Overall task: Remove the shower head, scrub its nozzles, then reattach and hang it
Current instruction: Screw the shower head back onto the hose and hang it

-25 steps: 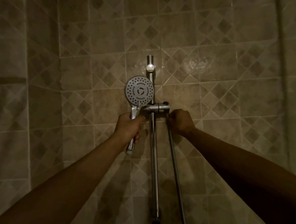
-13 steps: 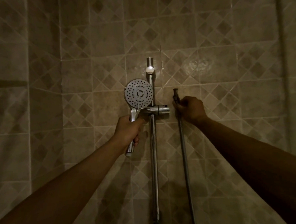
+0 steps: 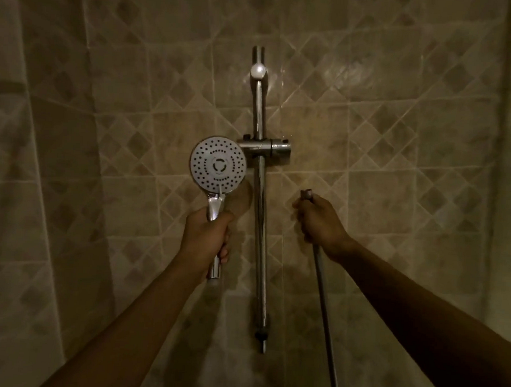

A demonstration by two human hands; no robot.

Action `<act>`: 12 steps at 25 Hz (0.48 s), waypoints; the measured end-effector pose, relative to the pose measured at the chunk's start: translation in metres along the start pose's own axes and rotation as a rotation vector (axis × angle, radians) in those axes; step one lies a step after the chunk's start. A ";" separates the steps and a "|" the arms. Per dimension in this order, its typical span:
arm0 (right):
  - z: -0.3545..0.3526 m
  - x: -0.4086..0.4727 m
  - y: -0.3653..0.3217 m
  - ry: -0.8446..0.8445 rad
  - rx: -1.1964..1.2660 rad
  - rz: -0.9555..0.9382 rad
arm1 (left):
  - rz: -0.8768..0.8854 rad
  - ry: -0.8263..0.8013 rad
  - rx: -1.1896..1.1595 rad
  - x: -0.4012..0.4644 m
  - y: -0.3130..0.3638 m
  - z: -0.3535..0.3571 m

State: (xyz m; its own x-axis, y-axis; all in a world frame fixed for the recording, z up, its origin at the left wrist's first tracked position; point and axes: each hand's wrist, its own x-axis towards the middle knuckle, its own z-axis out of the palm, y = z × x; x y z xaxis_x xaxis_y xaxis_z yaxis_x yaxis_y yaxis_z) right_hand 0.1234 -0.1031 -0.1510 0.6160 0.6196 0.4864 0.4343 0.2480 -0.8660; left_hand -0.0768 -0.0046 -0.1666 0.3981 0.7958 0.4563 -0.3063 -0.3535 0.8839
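Head view: left hand [image 3: 206,238] grips the upright shower head [image 3: 218,165] by its handle; right hand [image 3: 321,219] holds the detached hose [image 3: 324,297] end, well apart to its right.

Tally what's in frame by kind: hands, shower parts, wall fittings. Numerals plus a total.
Hands: 2, left hand gripping the shower head by its handle, right hand gripping the hose near its free end
Detached shower parts: 2, shower head, hose
Wall fittings: 2, slide rail, holder bracket
Total: 6
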 end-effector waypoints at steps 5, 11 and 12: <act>0.020 -0.060 0.051 -0.042 0.029 0.076 | -0.125 -0.014 0.028 -0.052 -0.060 -0.023; 0.049 -0.124 0.112 -0.124 0.057 0.402 | -0.248 0.031 0.056 -0.098 -0.124 -0.051; 0.055 -0.136 0.122 -0.158 0.047 0.443 | -0.264 0.033 0.058 -0.103 -0.132 -0.055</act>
State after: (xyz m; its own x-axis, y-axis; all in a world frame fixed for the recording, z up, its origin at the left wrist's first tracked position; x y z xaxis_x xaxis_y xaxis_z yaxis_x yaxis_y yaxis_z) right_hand 0.0564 -0.1156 -0.3288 0.6261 0.7782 0.0487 0.1201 -0.0345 -0.9922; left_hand -0.1247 -0.0132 -0.3356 0.4292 0.8794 0.2060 -0.1453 -0.1578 0.9767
